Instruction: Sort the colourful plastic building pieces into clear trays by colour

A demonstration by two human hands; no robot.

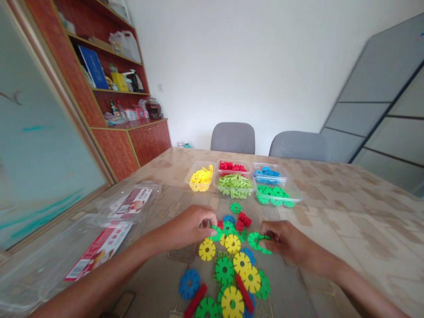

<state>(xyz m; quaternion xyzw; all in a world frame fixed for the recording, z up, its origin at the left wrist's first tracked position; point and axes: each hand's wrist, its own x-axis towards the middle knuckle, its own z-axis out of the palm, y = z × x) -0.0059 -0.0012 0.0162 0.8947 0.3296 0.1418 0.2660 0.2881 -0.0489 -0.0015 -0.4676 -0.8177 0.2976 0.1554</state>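
Left hand (198,225) and right hand (280,237) are working at a mixed pile (224,270) of notched discs.
The right is gripping green discs (254,240) at the pile's right side; the left is curling its fingers at a green disc (217,235), its hold hard to tell. Yellow discs (207,250) and red bars (244,293) are crowding the space nearer the wearer. Clear tubs (296,194) of colored pieces are standing beyond. Clear lids (43,260) are lying left, their red-and-white labels (99,251) showing barcodes, lettering too blurred for reading.
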